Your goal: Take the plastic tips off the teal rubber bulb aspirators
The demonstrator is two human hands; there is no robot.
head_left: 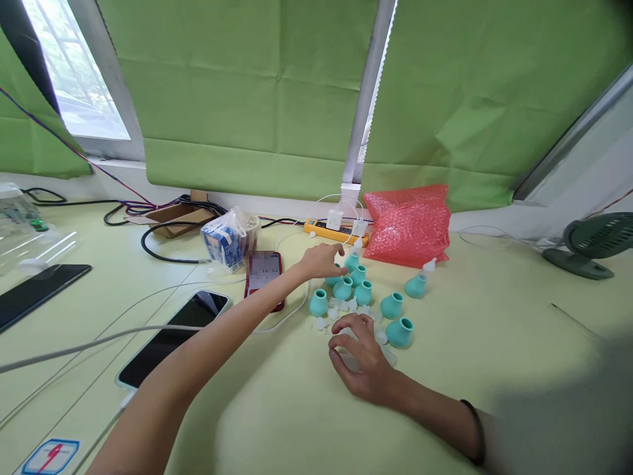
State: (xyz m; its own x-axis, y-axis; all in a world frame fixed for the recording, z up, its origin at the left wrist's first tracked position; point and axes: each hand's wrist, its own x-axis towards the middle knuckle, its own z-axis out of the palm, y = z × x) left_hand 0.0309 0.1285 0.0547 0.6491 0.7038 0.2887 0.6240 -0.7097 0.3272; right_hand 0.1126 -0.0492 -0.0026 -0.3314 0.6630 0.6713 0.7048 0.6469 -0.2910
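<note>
Several small teal bulbs (343,287) with round open necks stand in a loose cluster on the table. My left hand (321,261) reaches over the far left of them, thumb and forefinger apart. Just beyond its fingertips is a teal bulb with a white nozzle (357,245); contact cannot be made out. Another bulb with a white nozzle (415,285) stands at the right. Small white plastic pieces (352,305) lie amid the bulbs. My right hand (364,361) is low in front of them, fingers curled and thumb close to the forefinger. Clear plastic shows beneath it; anything in the pinch is hidden.
A red bubble-wrap pouch (408,227) and a yellow power strip (336,233) with chargers sit behind. To the left are a red-edged phone (263,270), a larger phone (173,340), cables and a bagged blue package (225,241). A green fan (593,241) stands right.
</note>
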